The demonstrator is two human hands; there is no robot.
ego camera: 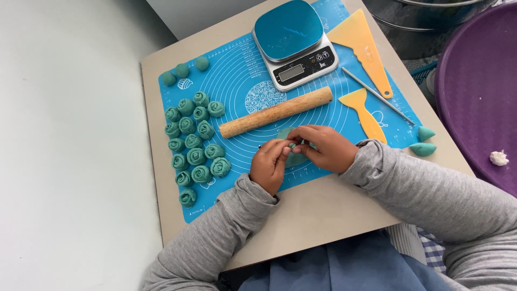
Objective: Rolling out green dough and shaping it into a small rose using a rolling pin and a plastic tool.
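**Both hands closed on teal dough piece over baking mat**

The left hand (271, 161) and right hand (325, 146) meet at the near edge of the blue silicone baking mat (237, 81), fingers pinched together on a flat piece of teal dough (294, 156). The dough piece sits between the two hands, mostly covered by them; whether it rests on the mat or is lifted off it cannot be told.

Just beyond the hands a wooden rolling pin (276, 112) lies slantwise across the mat. Behind it stands a kitchen scale (294, 43) with a blue platform. To the right lie two yellow plastic scrapers, a large one (363, 46) and a smaller one (366, 113), with a thin metal rod (377, 96) between them.

On the left part of the mat a cluster of finished rose-shaped dough pieces (195, 141) is laid out, and three plain dough balls (183, 70) sit at the far corner. Two cone-shaped dough lumps (423, 142) rest on the table (323, 210) right of the mat.
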